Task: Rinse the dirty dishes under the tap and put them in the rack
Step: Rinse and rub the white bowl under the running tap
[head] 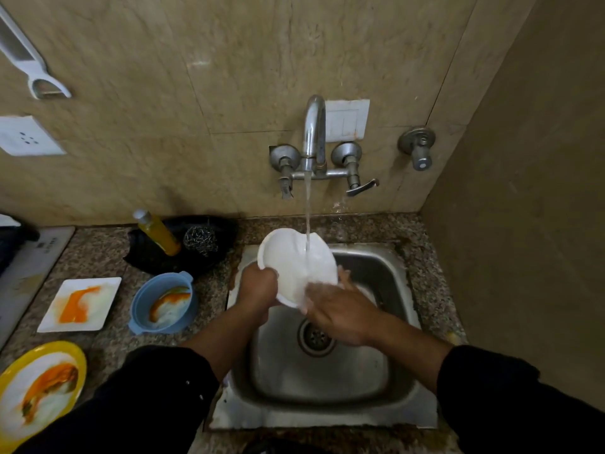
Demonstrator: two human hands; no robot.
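A white plate (288, 257) is tilted over the steel sink (386, 407), and water from the tap (315, 126) falls onto its face. My left hand (258, 285) grips the plate's lower left rim. My right hand (340, 309) lies against the plate's lower right part, fingers spread on its wet surface. On the counter to the left stand a white square plate (108, 286) smeared orange, a blue bowl (140, 299) with orange-brown residue, and a yellow-rimmed plate (13, 371) with the same stains. No rack is in view.
A yellow soap bottle (158, 232) and a steel scrubber (200, 240) sit on a black cloth behind the bowl. The drain (316, 337) lies mid-basin. A side wall closes in on the right. A wall socket (26, 136) and a spare valve (417, 147) are mounted on the tiles.
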